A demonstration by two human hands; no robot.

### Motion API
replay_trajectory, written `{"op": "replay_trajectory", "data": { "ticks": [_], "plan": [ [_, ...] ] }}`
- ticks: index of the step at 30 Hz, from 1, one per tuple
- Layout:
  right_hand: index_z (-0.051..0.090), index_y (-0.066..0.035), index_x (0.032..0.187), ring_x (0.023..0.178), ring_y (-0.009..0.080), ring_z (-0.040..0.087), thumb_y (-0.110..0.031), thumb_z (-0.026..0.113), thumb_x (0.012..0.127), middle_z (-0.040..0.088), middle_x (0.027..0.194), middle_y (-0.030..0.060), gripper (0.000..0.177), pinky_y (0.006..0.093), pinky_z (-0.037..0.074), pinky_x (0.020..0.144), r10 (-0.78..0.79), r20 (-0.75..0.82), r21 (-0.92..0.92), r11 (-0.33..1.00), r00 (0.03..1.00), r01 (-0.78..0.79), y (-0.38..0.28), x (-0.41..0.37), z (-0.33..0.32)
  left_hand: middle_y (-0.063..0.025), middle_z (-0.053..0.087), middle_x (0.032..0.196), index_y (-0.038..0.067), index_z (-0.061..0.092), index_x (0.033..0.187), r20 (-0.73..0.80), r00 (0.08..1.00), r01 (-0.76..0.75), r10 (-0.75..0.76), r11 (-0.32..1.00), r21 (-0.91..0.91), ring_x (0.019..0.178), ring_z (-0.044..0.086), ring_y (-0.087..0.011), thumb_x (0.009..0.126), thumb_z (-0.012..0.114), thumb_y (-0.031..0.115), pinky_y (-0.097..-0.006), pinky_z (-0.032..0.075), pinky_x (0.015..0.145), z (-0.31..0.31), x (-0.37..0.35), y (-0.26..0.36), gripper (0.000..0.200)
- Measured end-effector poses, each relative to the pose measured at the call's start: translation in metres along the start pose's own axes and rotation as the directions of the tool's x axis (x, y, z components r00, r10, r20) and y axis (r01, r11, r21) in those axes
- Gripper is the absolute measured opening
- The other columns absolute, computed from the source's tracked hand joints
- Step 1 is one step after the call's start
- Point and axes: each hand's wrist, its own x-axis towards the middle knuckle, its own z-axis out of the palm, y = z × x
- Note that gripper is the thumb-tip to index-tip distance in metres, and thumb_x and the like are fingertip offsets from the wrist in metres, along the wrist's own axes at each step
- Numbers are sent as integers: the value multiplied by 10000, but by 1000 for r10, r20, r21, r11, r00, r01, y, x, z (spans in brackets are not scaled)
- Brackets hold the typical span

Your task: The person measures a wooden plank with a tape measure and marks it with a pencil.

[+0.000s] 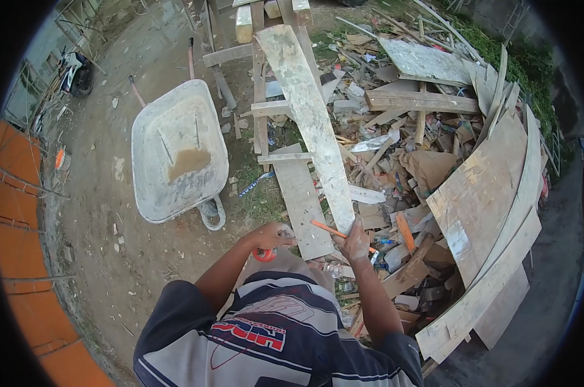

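Wheelbarrow (142,155) with sand patch (189,161), left hand (269,237) gripping tape measure (264,255), right hand (355,244) gripping pencil (327,228) on plank (311,109)

This is an outdoor building site or scrap-timber yard. Bare dirt ground (105,193) is strewn with chips and rubble. A cement-crusted wheelbarrow (176,155) stands on it, a patch of sand in its tray. Beside it lies a big heap of offcut planks and debris (402,161), with curved plywood sheets (492,213) leaning at its edge. Orange wall (18,232) runs along 1 side, and weeds (498,58) grow behind the heap.
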Motion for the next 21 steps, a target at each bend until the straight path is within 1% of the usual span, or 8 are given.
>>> {"op": "replay_trajectory", "data": {
  "ticks": [4,7,9,12,14,15,16,21],
  "plan": [
    [452,56,1302,856,450,666,-447,759,776,657,1050,268,790,491,541,781,157,215,-127,983,964,-131,-9,22,22,-116,709,1066,44,683,1169,-2,996,89,-89,995,-52,956,653,-158,880,736,392,-312,507,837,-29,-13,15,456],
    [488,54,1255,793,430,666,-420,774,770,663,927,241,736,486,536,737,95,54,-60,994,994,-92,-34,-1,4,-97,706,987,38,685,1163,-92,992,74,-81,995,-72,876,643,-158,878,734,395,-310,504,786,-35,-30,3,459],
    [497,58,1219,776,420,665,-396,785,765,648,888,232,704,473,540,700,-10,-71,22,1000,997,12,-38,1,1,-64,685,854,21,686,1140,-184,981,3,-55,963,-268,746,597,-135,861,751,398,-295,489,701,-42,-35,-7,473],
    [510,60,1119,721,395,652,-334,810,754,611,820,205,616,442,548,607,-13,-185,121,992,983,36,-45,0,13,-35,657,814,19,701,1107,-185,981,41,-60,993,-107,716,574,-121,860,752,397,-289,475,671,-53,-36,-18,454],
    [459,46,1208,735,395,671,-391,768,803,630,909,220,671,455,559,593,48,-25,58,997,999,-47,-36,13,30,-28,646,806,20,706,1092,-159,983,83,-94,994,-77,711,569,-117,859,753,395,-287,472,661,-56,-34,-15,444],
    [464,38,1179,732,405,675,-414,743,814,642,885,225,644,471,565,621,-54,-39,-53,997,998,52,-21,16,43,-22,635,798,21,711,1076,-158,979,124,-131,991,-54,707,563,-113,858,753,394,-286,469,650,-56,-31,-13,434],
    [474,28,1141,781,418,680,-452,713,818,655,915,248,626,487,567,664,116,174,-211,974,978,-78,-18,19,43,-22,635,798,21,711,1076,-126,985,117,-121,992,-41,707,563,-113,858,753,394,-286,469,650,-55,-25,-16,434],
    [479,33,1186,843,436,674,-455,727,772,652,998,283,686,487,558,705,227,188,-88,973,956,-214,-48,4,2,-35,664,815,-13,657,1163,-118,987,77,-108,967,-243,691,577,-93,876,752,312,-274,470,623,-65,-7,-19,444]
  ]
}}
